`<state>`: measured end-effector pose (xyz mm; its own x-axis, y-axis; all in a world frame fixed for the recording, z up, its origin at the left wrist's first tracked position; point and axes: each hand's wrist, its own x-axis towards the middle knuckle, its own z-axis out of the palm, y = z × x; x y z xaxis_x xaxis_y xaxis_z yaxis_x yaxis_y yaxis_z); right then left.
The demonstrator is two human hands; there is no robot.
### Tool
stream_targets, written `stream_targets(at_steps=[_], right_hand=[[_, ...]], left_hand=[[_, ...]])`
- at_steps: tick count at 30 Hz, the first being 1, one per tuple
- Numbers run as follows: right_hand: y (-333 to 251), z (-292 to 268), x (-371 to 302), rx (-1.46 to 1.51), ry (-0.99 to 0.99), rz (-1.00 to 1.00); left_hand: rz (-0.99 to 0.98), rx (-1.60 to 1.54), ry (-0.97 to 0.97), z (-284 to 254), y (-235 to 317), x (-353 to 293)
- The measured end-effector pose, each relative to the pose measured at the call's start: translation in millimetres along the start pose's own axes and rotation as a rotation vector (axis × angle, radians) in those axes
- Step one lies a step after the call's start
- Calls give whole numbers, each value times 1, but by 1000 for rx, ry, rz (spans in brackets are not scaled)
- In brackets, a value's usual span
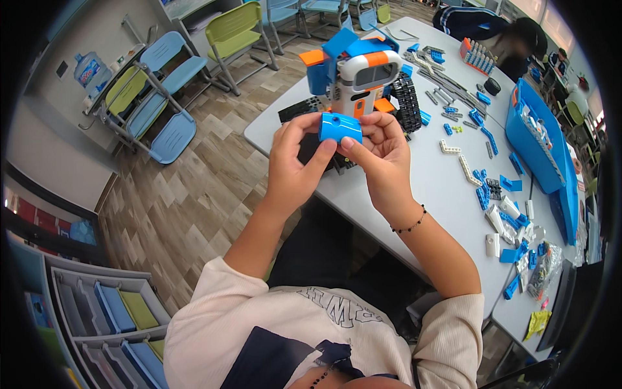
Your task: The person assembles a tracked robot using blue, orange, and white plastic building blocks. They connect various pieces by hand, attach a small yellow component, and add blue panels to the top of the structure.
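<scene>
A glossy blue curved building-set panel (340, 129) with a small hole near its top is pinched between both hands. My left hand (299, 152) grips its left end, thumb on the near face. On the right end, my right hand (383, 148) closes with its thumb along the lower edge. Just beyond the hands stands a toy robot (370, 70) with a white and orange head, blue panels and black tracks (407, 102). Its lower part is partly hidden behind my hands.
Loose blue, white and grey building pieces (483, 188) spread over the white table (440, 217). A blue storage bin (534, 139) stands at the right, near a clear plastic bag (546, 269). Folding chairs (175, 61) line the far left. Another person (476, 26) leans at the table's far end.
</scene>
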<state>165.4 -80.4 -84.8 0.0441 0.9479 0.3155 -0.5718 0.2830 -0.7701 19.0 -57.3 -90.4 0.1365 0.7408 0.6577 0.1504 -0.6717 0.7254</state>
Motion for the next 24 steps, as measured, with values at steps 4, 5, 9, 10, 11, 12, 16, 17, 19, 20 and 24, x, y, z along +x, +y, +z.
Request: stream_targets(at_steps=[4,5,9,10,11,12,16,17,19,20,24], right_hand=[[0,0,-2,-72,8,70],[0,-2,-1,-49,26,106],[4,-10,3,-32,62,220],[5,-11,4,-49,69,243],[7,-13,5,-67,59,249],[8,-15,6,-90,57,261],[11,-24,8,-110,55,285],[11,-26,10,-123,65,296],[11,-29,12,-123,69,310],[11,-29,12,-123,61,306],[9,-28,13,-85,8,315]], left_hand=[[-218,-356,-112,-5,-1,15],[-248,-377,-136,-8,-3,18],[-367,-348,-236,-27,-12,37],[-379,-329,-251,-30,-15,42],[-335,-306,-244,-32,-18,47],[-360,-254,-231,-32,-22,52],[-377,-145,-207,-29,-39,65],[-385,-128,-203,-27,-42,67],[-340,-88,-193,-26,-45,69],[-344,-61,-188,-25,-45,69],[-305,-152,-219,-25,-33,58]])
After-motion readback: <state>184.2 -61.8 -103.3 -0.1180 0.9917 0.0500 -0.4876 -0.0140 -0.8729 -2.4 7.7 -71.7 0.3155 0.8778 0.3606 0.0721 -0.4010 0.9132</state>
